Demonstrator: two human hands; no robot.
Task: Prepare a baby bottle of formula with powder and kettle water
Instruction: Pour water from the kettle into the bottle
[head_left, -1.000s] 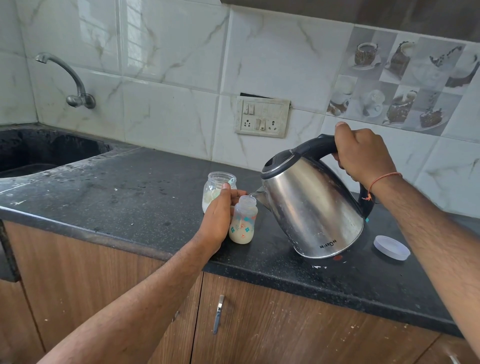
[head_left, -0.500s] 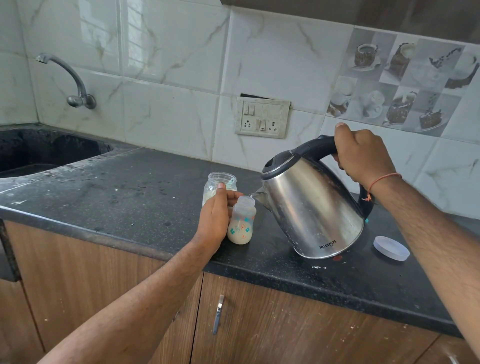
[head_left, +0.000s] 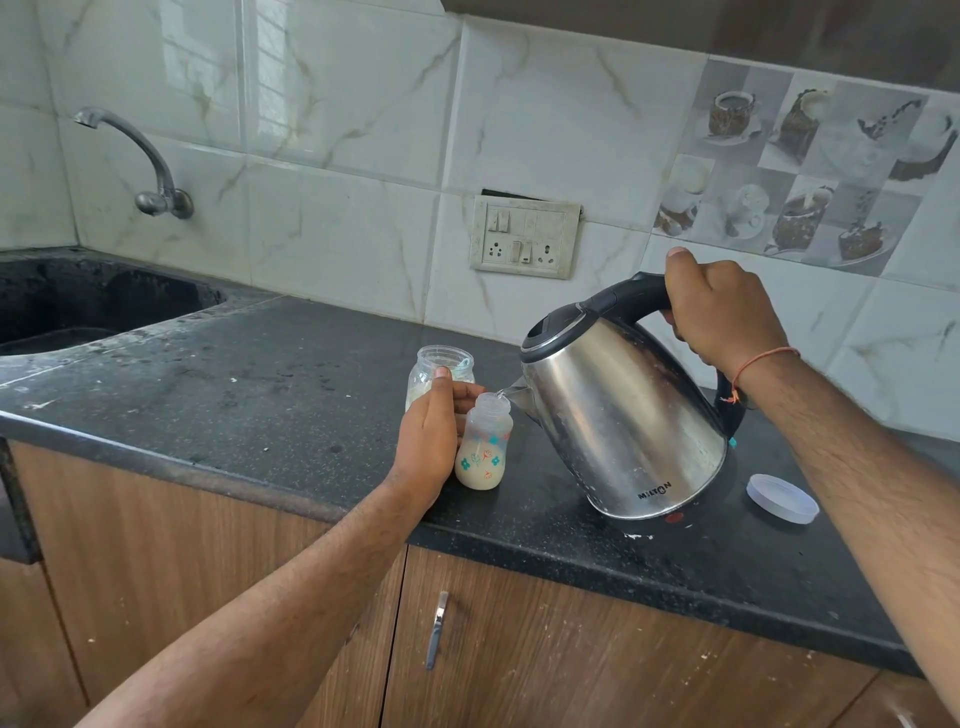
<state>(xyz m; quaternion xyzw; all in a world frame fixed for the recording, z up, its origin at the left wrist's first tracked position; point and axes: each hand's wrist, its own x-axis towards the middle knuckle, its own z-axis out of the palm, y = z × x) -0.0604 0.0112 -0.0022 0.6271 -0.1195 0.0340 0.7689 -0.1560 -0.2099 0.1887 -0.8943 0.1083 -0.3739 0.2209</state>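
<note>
Nearest the camera, wooden cabinet doors (head_left: 597, 649) with a metal handle (head_left: 436, 630) are seen below the dark stone table (head_left: 208, 395). Close to the table's front edge, a small baby bottle (head_left: 484, 447) printed with flowers is stood upright, uncapped and partly filled with a pale, milky liquid. It is steadied by the left hand (head_left: 432, 431), whose fingers are curled round the bottle's left side, the thumb raised. To the right, a steel kettle (head_left: 621, 415) is tilted toward the bottle, its spout placed just over the bottle's mouth, and a thin stream of water is seen between spout and mouth. The kettle's black handle is gripped by the right hand (head_left: 722, 312), the fingers wrapped fully round it; an orange thread is worn at that wrist. A white round lid (head_left: 782, 498) is laid flat on the table, right of the kettle and apart from it. Just behind the left hand, an open clear jar (head_left: 434, 371) holding white powder is stood. Farther back, a switch and socket plate (head_left: 524, 236) is fixed to the marble-tiled wall. At far left, a dark sink (head_left: 78, 306) is set into the table, with a curved tap (head_left: 150, 166) mounted on the wall above it.
</note>
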